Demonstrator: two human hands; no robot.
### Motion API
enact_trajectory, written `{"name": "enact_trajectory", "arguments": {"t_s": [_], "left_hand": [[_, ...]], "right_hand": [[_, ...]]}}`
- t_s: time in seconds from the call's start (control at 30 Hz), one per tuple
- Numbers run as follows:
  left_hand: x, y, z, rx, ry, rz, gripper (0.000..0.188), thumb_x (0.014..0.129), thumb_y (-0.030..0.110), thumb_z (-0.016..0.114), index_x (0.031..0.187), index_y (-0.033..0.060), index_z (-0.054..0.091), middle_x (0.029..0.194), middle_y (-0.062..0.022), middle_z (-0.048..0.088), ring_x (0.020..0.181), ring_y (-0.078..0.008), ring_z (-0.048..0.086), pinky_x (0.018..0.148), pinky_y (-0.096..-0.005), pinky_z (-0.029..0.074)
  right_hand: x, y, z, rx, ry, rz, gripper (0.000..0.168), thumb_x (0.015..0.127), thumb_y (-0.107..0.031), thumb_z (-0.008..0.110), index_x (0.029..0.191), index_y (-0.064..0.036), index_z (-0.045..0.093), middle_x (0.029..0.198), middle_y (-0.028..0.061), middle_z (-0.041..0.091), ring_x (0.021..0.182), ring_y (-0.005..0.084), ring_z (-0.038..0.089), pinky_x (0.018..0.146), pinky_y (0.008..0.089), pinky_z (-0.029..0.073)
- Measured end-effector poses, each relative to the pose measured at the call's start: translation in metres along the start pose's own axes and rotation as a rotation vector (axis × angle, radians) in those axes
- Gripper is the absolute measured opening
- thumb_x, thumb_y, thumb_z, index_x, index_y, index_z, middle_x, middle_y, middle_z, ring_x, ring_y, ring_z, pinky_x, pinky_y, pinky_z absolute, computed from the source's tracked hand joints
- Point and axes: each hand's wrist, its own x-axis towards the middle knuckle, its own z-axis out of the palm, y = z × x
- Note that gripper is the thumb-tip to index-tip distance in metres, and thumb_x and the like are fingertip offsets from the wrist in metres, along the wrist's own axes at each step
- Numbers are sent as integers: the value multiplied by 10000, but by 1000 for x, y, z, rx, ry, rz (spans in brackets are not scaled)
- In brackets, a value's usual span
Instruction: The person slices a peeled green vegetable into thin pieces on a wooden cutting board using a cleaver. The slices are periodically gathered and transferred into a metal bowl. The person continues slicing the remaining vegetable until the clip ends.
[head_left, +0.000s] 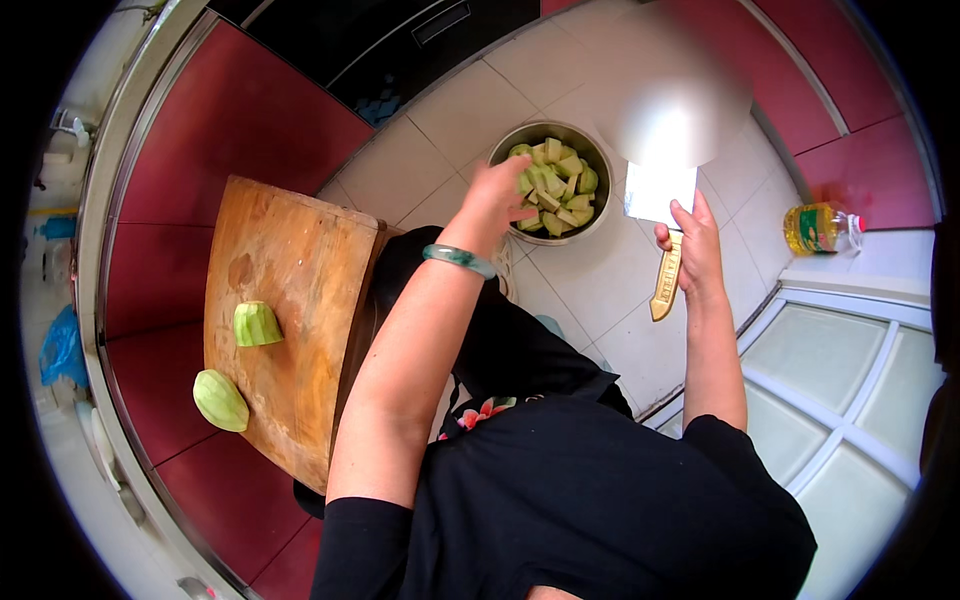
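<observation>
My left hand, with a green bangle on its wrist, reaches over the near left rim of a steel basin. Its fingers are spread and blurred, and I see nothing held in them. Pale green vegetable chunks fill much of the basin. Off to the right, my right hand grips a cleaver by its gold-coloured handle, blade pointing away from me. A wooden board at my left bears a cut half of a peeled pale green vegetable and a whole peeled one at its outer edge.
Beige tiles make up the floor. Red cabinets run along the left, with more at upper right. A bottle of yellow oil stands near a white-framed glass door. A blurred patch hides the area past the blade.
</observation>
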Motion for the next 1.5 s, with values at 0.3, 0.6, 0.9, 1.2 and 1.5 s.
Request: {"name": "enact_trajectory", "arguments": {"t_s": [0.3, 0.6, 0.9, 1.2, 1.5], "left_hand": [[-112, 41, -52, -155, -84, 564, 607, 959, 138, 586, 1484, 12, 308, 1376, -223, 489, 1190, -310, 580, 940, -423, 528], [-238, 15, -237, -61, 639, 978, 305, 993, 90, 545, 1292, 30, 562, 1188, -99, 636, 1084, -206, 629, 922, -362, 530], [-223, -33, -311, 520, 882, 759, 550, 843, 248, 710, 1331, 40, 562, 1380, -149, 527, 1267, -257, 517, 1014, -371, 461], [-208, -43, -323, 330, 848, 775, 673, 805, 430, 741, 1336, 65, 547, 1140, -156, 666, 1068, -303, 644, 895, -409, 538], [-297, -82, -298, -742, 202, 635, 647, 984, 626, 400, 1225, 44, 552, 1047, -118, 654, 856, -265, 670, 654, -337, 574]], "right_hand": [[2, -1, 22, -8, -69, -3, 246, 1001, -86, 483, 1244, -50, 472, 943, 53, 588, 583, 94, 534, 464, 207, 408], [-30, -10, 69, 8, -224, -79, 288, 998, -79, 519, 1277, -51, 455, 953, 34, 579, 577, 103, 532, 469, 200, 413], [-88, -10, 158, -20, -597, -43, 266, 1015, -89, 492, 1278, -59, 472, 1000, 47, 604, 581, 107, 515, 478, 206, 414], [-143, -3, 188, -258, -836, -6, 408, 1002, -127, 528, 1397, -66, 447, 1034, 34, 628, 560, 97, 529, 477, 212, 402], [-165, 7, 202, -435, -1001, 37, 393, 1002, -115, 504, 1388, -63, 452, 969, 29, 626, 547, 88, 542, 462, 211, 393]]}}
